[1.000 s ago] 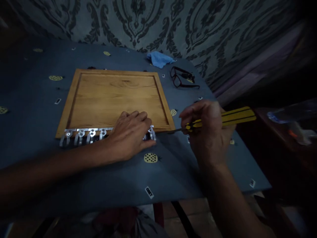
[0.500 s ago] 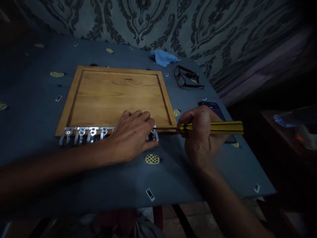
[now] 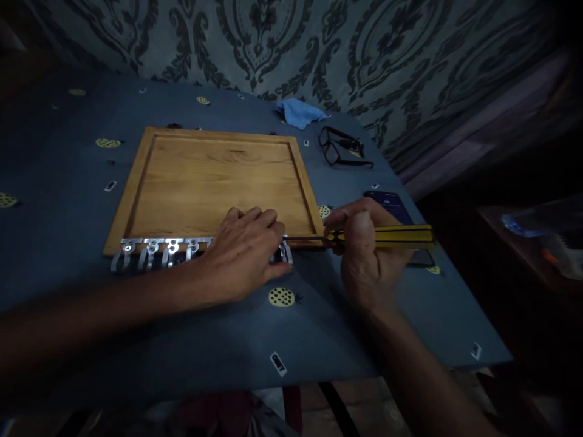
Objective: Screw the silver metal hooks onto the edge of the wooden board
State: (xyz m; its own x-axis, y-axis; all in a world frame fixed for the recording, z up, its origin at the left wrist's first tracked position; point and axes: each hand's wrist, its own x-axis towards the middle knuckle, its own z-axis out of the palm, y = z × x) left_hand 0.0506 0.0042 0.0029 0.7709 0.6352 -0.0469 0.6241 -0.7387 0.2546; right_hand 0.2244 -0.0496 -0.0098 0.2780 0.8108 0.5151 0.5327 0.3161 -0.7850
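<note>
Along the near edge of the framed wooden panel (image 3: 218, 182), the left hand (image 3: 248, 252), half-curled, is holding down a metal hook rail (image 3: 172, 246), probably light, stiff and best pinned flat; the right hand (image 3: 371, 261) is closely gripping a yellow-handled screwdriver (image 3: 404, 237).

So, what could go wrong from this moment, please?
The yellow-and-black screwdriver points toward the left hand, so a slip might jab it. The dark rectangular phone, partly hidden behind the right hand, lies near the right edge of the blue pineapple-patterned tabletop; a knock could push it off.
</note>
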